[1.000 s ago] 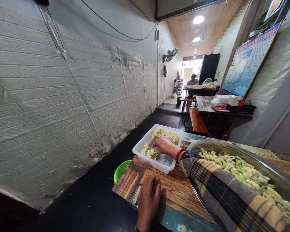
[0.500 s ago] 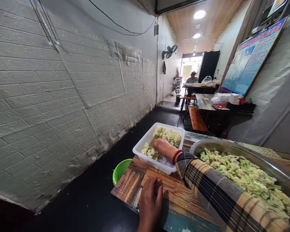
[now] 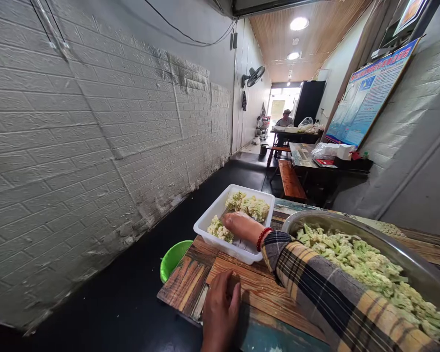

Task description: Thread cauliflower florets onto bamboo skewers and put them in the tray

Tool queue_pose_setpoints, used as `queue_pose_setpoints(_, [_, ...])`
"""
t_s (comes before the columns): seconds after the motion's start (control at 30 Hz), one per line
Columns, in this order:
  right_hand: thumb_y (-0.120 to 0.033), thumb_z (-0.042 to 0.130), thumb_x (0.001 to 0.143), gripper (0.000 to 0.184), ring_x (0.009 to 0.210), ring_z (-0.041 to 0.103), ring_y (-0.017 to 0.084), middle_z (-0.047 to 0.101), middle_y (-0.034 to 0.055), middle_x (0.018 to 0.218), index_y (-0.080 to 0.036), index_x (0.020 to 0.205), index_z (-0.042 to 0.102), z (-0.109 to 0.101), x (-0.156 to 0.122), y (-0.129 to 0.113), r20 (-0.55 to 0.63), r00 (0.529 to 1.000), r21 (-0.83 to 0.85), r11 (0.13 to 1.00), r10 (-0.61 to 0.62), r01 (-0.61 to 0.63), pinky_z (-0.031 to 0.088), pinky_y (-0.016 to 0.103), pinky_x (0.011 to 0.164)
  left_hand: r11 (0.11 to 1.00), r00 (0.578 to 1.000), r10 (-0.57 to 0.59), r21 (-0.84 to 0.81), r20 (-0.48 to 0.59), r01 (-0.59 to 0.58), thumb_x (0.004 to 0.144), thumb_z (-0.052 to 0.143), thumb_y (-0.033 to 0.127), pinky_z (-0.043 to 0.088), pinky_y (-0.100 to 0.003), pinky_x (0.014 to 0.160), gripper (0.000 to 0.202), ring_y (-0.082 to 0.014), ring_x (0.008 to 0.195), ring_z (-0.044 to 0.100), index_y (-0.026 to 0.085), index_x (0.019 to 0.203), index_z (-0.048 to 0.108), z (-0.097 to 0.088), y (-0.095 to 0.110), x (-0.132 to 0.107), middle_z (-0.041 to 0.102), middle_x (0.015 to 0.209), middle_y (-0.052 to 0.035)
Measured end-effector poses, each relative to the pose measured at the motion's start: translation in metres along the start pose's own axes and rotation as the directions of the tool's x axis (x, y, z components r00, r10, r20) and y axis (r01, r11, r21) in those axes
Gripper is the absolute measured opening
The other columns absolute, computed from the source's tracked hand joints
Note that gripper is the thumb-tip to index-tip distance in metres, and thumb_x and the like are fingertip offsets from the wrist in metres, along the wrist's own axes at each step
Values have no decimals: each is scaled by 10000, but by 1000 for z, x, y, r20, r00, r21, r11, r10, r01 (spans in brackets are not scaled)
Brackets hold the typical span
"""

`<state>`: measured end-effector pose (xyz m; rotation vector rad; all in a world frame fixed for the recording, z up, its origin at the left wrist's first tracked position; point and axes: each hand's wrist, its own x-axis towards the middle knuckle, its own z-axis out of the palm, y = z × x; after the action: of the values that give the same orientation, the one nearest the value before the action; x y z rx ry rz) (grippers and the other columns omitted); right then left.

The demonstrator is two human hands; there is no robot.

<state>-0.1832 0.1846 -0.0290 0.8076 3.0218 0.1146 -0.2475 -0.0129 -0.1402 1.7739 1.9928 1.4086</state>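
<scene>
My right hand (image 3: 242, 226), with a red bead bracelet and a plaid sleeve, reaches down into a white plastic tray (image 3: 201, 229). Its fingers are curled against a clump of cauliflower (image 3: 220, 230) on the tray's near left side; the fingertips are partly hidden. More cauliflower (image 3: 254, 208) lies along the far side of that tray. My left hand (image 3: 220, 305) rests at the table's near edge, fingers loosely bent and thumb apart, holding nothing. On the right, a large metal basin (image 3: 291, 222) holds many loose cauliflower florets (image 3: 355, 259), partly covered by my right sleeve.
Beneath the table's left corner stands a green bucket (image 3: 172, 259). The patterned wooden table (image 3: 190, 278) carries tray and basin. A brick-textured wall (image 3: 95, 161) runs along the left. Farther back are a bench (image 3: 292, 180), another table (image 3: 302, 154) and a seated person (image 3: 285, 120).
The whole view has shifted slightly, so things appear a little farther left. My right hand stays at the cauliflower in the tray, and my left hand still rests on the table.
</scene>
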Motion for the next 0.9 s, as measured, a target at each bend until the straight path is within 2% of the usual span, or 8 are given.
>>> queue_pose_setpoints(0.1, [-310, 564, 927, 295, 997, 611, 203, 593, 84, 1188, -170, 1186, 570, -1, 1, 0, -20, 1000, 21, 1000, 4, -3, 524, 400, 840, 1000, 1000, 6, 7, -2, -6, 862, 544, 348, 566, -384, 798, 286, -238, 922, 673, 183, 1077, 634, 0, 0, -1, 696, 1028, -120])
queue_pose_setpoints(0.27, [-99, 541, 860, 166, 940, 629, 179, 690, 79, 980, -148, 955, 669, -2, -1, -2, -82, 996, 84, 996, 28, -22, 465, 255, 832, 1000, 1000, -8, 9, -3, 8, 858, 547, 342, 564, -389, 811, 290, -238, 940, 670, 184, 1085, 635, -1, 1, 0, 695, 1040, -115])
queue_pose_setpoints(0.37, [-137, 545, 835, 145, 885, 631, 170, 699, 68, 938, -157, 905, 671, -7, -1, -3, -139, 983, 130, 986, 120, -102, 452, 228, 768, 1000, 1000, -13, 13, -18, 13, 857, 550, 343, 559, -380, 818, 290, -232, 951, 665, 185, 1087, 632, 0, 1, 0, 692, 1046, -111])
queue_pose_setpoints(0.47, [-153, 448, 877, 206, 822, 627, 181, 694, 95, 916, -144, 911, 651, -21, -3, 1, -219, 937, 182, 955, 270, -233, 438, 247, 697, 999, 999, -32, 14, -7, 32, 867, 538, 339, 557, -367, 804, 279, -218, 921, 666, 186, 1083, 625, 0, 2, -1, 694, 1025, -100])
queue_pose_setpoints(0.57, [-153, 380, 900, 240, 840, 606, 187, 682, 101, 947, -157, 948, 615, -48, -17, 12, -311, 880, 230, 927, 359, -297, 417, 260, 708, 999, 999, -43, 16, -3, 43, 867, 529, 329, 551, -374, 799, 267, -215, 899, 666, 182, 1070, 623, -1, 5, -2, 695, 1003, -98])
queue_pose_setpoints(0.7, [-167, 339, 925, 248, 799, 580, 167, 658, 56, 841, -184, 856, 576, -84, -72, 25, -408, 841, 254, 929, 355, -269, 397, 254, 738, 999, 999, -43, 13, -15, 43, 856, 524, 318, 542, -387, 800, 270, -221, 896, 665, 173, 1060, 626, -1, 7, -1, 692, 994, -104])
queue_pose_setpoints(0.8, [-228, 322, 946, 307, 737, 555, 165, 612, 46, 755, -201, 726, 535, -99, -138, 27, -470, 811, 244, 934, 348, -260, 393, 267, 734, 999, 999, -40, -12, 2, 40, 851, 510, 342, 542, -380, 776, 296, -216, 863, 665, 172, 1067, 620, 1, 6, 4, 691, 964, -94])
queue_pose_setpoints(0.9, [-262, 354, 939, 318, 668, 535, 163, 574, 35, 677, -212, 662, 502, -101, -217, 23, -580, 752, 217, 949, 314, -229, 391, 274, 686, 997, 997, -60, -42, 38, 61, 827, 514, 402, 546, -380, 737, 342, -220, 805, 668, 169, 1056, 614, 2, 3, 9, 692, 912, -81])
